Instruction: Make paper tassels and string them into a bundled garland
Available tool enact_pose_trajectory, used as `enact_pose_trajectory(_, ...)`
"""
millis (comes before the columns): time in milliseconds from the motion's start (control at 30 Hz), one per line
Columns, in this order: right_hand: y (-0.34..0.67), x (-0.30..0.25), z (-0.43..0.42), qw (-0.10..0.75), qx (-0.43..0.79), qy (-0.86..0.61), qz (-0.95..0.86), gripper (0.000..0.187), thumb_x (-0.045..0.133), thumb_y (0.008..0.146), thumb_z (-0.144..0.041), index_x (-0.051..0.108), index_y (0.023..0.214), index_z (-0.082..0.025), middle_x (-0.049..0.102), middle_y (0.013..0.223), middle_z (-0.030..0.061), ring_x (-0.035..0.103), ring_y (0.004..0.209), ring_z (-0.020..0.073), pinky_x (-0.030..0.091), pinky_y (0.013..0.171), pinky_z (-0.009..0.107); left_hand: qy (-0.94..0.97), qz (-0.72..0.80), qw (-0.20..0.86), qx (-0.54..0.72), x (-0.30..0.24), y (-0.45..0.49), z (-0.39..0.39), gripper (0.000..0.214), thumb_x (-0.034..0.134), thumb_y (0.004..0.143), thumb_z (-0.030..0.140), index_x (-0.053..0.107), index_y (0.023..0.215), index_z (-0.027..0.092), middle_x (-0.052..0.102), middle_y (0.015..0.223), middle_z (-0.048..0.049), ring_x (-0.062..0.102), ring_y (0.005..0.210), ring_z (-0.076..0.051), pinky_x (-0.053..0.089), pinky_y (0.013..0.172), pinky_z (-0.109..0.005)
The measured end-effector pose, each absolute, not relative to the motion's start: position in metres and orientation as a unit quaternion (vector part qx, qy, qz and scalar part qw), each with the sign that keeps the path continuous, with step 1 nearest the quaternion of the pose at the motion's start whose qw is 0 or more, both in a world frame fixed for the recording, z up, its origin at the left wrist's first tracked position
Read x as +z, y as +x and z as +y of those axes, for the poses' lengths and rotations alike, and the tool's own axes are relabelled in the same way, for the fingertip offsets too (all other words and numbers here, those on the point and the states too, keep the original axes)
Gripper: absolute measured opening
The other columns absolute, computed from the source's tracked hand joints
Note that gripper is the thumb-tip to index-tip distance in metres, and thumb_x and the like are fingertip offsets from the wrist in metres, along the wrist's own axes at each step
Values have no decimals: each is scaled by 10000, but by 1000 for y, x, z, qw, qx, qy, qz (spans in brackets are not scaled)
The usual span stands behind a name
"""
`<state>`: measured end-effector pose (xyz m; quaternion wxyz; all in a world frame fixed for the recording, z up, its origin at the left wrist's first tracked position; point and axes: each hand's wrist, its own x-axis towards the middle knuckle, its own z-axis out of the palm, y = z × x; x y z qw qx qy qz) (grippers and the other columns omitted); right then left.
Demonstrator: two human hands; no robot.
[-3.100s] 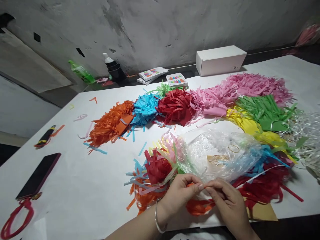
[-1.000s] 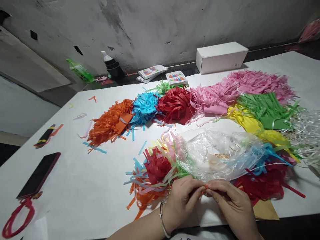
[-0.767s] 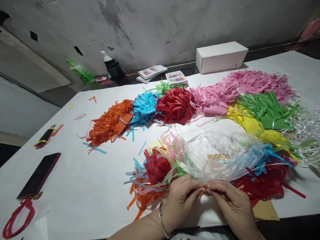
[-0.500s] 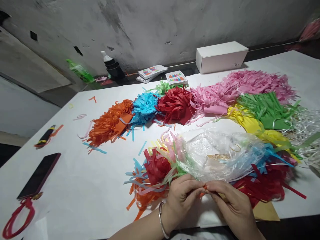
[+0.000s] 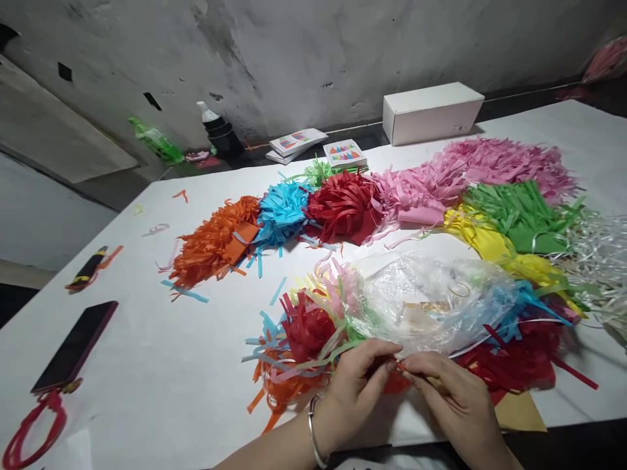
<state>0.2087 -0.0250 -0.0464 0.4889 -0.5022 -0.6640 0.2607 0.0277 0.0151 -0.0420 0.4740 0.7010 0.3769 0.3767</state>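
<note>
the head camera looks down across the table [image 5: 166,372].

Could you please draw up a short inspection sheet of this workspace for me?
Surface: white table, bearing colourful paper.
Work things: orange paper between the hands; fringed bundles, such as the red bundle, beyond; clear plastic nearer.
Clutter: phone with red strap; loose scraps.
Hands: left hand and right hand, fingers pinching the orange paper.
Cables: nothing seen.
Surroundings: grey wall; white box and green bottle before it.
</note>
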Motion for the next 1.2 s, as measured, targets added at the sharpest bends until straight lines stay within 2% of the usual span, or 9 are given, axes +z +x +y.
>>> enact_pose_trajectory(300,210,-46,-24,479,260,-492,-679,112,629,903,-151,666,939,-250,744,840,-7,726,760,129,571,734,158,706,375,481,360,-47,25,14,307,558,901,79,664,1152,219,718,1005,-47,679,895,-156,542,808,-240)
enact_pose_trajectory(467,207,-44,-24,489,278,-503,-656,77,654,894,-177,682,895,-248,742,816,-5,725,740,135,574,709,163,690,383,504,350,-45,27,14,219,565,911,134,670,1093,196,722,958,-61,674,853,-166,538,760,-251)
enact_pose_trajectory(567,205,-46,-25,496,295,-519,-630,62,651,898,-207,695,867,-237,743,804,21,727,733,162,587,681,197,632,406,563,345,-43,28,14,133,599,909,197,665,1022,175,723,904,-63,673,791,-167,536,693,-242)
enact_pose_trajectory(667,204,-49,-25,510,295,-522,-616,59,659,892,-201,698,862,-233,740,795,26,726,722,166,589,669,203,604,431,578,339,-44,29,15,55,648,876,197,694,866,168,718,795,-38,651,726,-157,505,672,-233)
enact_pose_trajectory(733,204,-48,-24,516,293,-516,-618,70,664,886,-180,695,865,-239,737,794,13,723,722,153,584,675,188,608,428,572,347,-44,29,18,88,667,869,203,710,800,169,705,750,-29,632,711,-154,483,678,-236)
enact_pose_trajectory(900,203,-46,-23,513,287,-506,-631,95,654,890,-152,679,881,-244,726,799,-7,714,722,126,570,681,157,620,383,568,383,-44,28,26,197,696,880,329,723,779,162,654,811,-49,607,789,-178,471,739,-270)
enact_pose_trajectory(1200,205,-48,-24,501,271,-478,-669,159,641,892,-115,667,955,-259,742,851,-11,722,772,128,568,738,163,636,383,554,377,-44,29,25,292,662,906,411,718,769,159,651,772,-52,592,737,-169,449,693,-266)
